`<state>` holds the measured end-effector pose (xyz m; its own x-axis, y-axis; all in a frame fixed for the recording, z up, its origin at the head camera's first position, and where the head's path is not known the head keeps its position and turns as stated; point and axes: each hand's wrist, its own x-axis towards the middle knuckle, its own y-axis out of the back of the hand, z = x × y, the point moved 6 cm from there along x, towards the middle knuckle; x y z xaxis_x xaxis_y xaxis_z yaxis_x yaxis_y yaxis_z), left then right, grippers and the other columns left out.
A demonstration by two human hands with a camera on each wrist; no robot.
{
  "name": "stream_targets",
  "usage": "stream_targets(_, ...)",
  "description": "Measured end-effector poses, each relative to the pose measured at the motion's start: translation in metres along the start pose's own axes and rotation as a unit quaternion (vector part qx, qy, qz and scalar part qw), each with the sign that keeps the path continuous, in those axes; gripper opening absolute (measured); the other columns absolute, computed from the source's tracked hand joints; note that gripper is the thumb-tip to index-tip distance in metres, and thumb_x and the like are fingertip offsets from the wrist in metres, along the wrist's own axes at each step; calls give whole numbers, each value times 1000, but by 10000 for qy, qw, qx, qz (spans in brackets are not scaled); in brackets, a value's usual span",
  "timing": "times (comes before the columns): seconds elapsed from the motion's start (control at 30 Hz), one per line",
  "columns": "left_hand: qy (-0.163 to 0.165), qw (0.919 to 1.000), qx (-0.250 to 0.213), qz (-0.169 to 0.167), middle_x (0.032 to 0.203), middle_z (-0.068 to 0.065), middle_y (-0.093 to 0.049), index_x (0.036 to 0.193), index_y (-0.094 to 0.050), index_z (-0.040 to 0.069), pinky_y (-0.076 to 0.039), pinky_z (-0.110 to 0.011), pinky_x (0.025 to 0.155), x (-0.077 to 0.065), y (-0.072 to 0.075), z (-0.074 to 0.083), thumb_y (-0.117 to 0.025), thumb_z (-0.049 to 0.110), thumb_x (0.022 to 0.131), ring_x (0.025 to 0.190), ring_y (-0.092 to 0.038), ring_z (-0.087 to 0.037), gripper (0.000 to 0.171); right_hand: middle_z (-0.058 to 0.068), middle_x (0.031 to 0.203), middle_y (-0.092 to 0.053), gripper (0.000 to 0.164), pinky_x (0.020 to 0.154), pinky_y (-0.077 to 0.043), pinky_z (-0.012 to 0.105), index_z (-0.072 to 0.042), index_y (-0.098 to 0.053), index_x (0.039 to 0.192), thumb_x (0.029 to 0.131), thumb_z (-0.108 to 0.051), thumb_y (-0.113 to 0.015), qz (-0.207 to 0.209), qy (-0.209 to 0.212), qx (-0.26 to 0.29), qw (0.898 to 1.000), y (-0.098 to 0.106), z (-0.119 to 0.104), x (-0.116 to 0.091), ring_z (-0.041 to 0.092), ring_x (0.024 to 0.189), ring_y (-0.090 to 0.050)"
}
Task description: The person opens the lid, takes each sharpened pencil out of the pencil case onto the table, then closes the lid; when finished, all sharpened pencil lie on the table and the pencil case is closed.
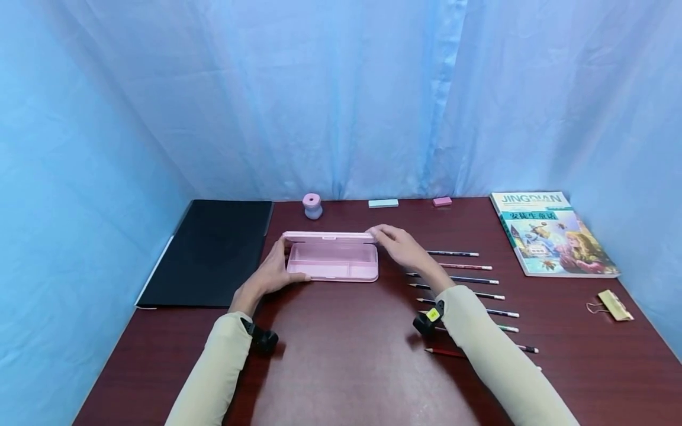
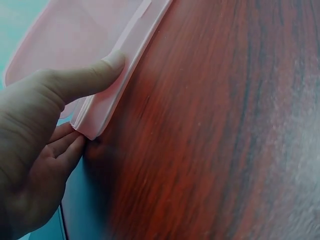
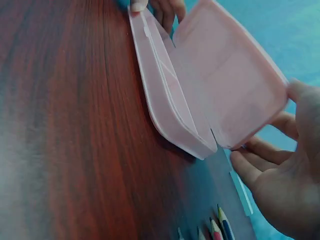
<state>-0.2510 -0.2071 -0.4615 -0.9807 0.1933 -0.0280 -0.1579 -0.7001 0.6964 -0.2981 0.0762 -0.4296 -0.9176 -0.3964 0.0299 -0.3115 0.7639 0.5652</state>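
Note:
A pink plastic pencil case lies on the dark red table, its lid raised at the back. Thin dividers split its inside into compartments, where nothing is seen lying. At the case's left end, my left hand grips it, the thumb on the front edge and the other fingers round the end, as the left wrist view shows. With thumb and fingers, my right hand holds the lid's right edge. Several pencils lie in a row right of the case, some partly hidden under the right forearm.
A black folder lies at the left. Along the back are a pink and blue sharpener, a light blue eraser and a pink eraser. To the right are a book and a yellow binder clip. Blue curtains surround the table.

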Motion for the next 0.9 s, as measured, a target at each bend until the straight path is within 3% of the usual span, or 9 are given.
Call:
stream_targets(0.13, 118, 9999, 100, 3, 146, -13, -24, 147, -9, 11, -23, -51, 106, -3, 1, -1, -80, 45, 65, 130, -28, -28, 114, 6, 129, -53, 55, 101, -35, 41, -12, -52, 130, 90, -49, -50, -535, -35, 73, 9985, -7, 8, -10, 19, 121, -47)
stream_targets(0.37, 429, 9985, 261, -224, 148, -8, -23, 148, -16, 16, -25, -52, 105, -6, 2, -3, -68, 64, 67, 130, -29, -26, 108, 18, 145, -32, 77, 103, -30, 43, 2, -28, 143, 84, -29, -67, -1120, 37, 789, 9906, -18, 14, -21, 30, 131, -33)
stream_targets(0.63, 374, 9978, 438, -329, 146, -11, -27, 147, -20, 14, -25, -51, 105, -7, 4, 1, -64, 62, 73, 129, -30, -27, 99, 20, 150, -17, 85, 104, -28, 44, 2, -17, 145, 82, -15, -71, -1197, -154, 916, 9885, -28, 11, -25, 35, 132, -28)
stream_targets(0.9, 372, 9979, 405, -347, 145, -10, -27, 147, -21, 13, -25, -49, 106, -6, 2, 1, -67, 59, 72, 128, -31, -26, 99, 26, 148, -18, 81, 101, -32, 45, 8, -17, 143, 82, -5, -68, -1148, -93, 862, 9896, -22, -13, -35, 38, 129, -30)
